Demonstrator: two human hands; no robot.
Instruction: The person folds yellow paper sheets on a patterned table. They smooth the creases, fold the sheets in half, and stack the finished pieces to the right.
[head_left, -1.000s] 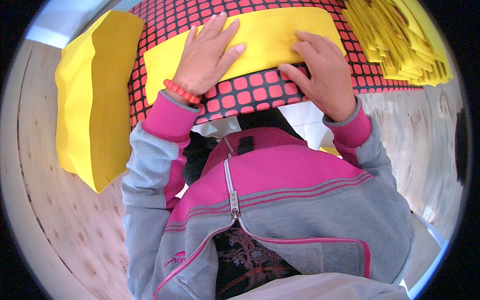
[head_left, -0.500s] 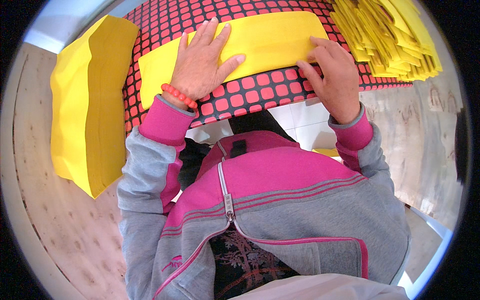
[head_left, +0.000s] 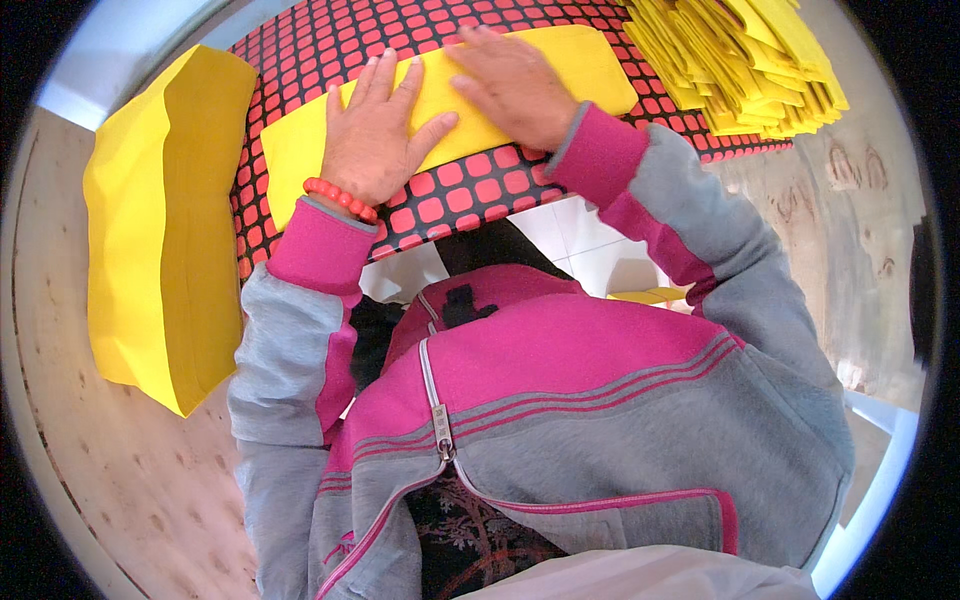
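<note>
In front of me a long strip of folded yellow cloth-like sheet (head_left: 585, 75) lies flat across the table, with rounded corners at its right end. My left hand (head_left: 372, 140) rests palm down on the strip's left part, fingers spread, a red bead bracelet (head_left: 341, 197) at the wrist. Close by, my right hand (head_left: 522, 92) lies over the strip's middle with its fingers stretched out toward the left hand. Its fingertips are slightly blurred. Neither hand holds anything that I can see.
A thick stack of yellow sheets (head_left: 130, 230) stands at the left, beside the red-and-black checked table cover (head_left: 470, 188). At the far right is a pile of folded yellow pieces (head_left: 750, 70). Pale wooden boards (head_left: 130, 440) flank the table.
My right hand has moved left from the strip's right end to its middle, and its curled fingers have straightened. My left hand stays on the strip. The whole view has shifted slightly.
</note>
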